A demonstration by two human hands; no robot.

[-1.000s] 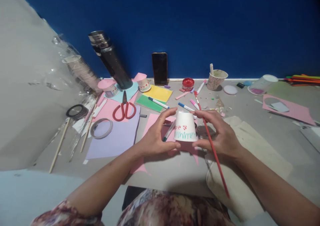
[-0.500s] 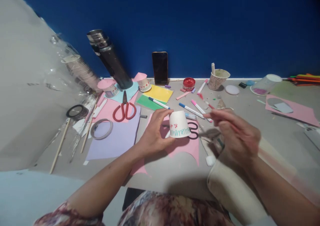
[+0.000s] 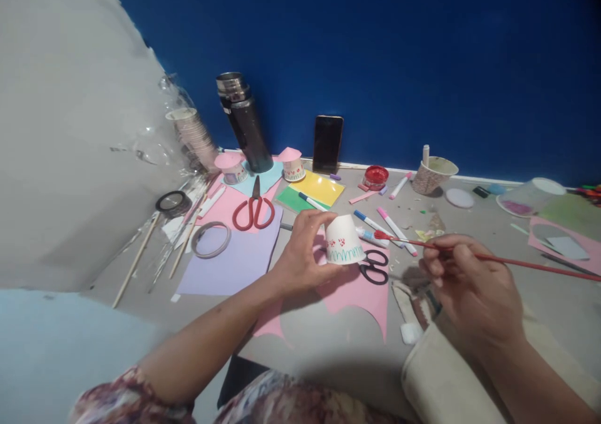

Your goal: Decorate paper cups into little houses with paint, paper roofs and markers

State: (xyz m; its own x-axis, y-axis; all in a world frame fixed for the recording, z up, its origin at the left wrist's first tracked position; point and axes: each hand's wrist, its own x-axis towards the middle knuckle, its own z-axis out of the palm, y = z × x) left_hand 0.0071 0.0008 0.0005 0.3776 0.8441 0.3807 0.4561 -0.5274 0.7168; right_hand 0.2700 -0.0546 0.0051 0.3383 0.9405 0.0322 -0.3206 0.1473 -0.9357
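With the upturned white cup (image 3: 345,242) pinched near the frame's centre by the fingers of the left hand (image 3: 303,248) and the red paintbrush (image 3: 526,263) gripped by those of the right hand (image 3: 476,283), dabs are probably best made lightly, clear of the red spots (image 3: 342,242).

From here I count two hands (image 3: 303,252) (image 3: 479,295), one paintbrush (image 3: 521,263), one held cup (image 3: 344,241), two cups with pink roofs (image 3: 233,170) (image 3: 293,166), two pairs of scissors (image 3: 256,197) (image 3: 370,265), two rolls of tape (image 3: 173,213) (image 3: 213,252), one flask (image 3: 252,129), one phone (image 3: 327,144) and one paint pot (image 3: 376,178).

Black phone (image 3: 327,143), metal-topped flask (image 3: 248,126)
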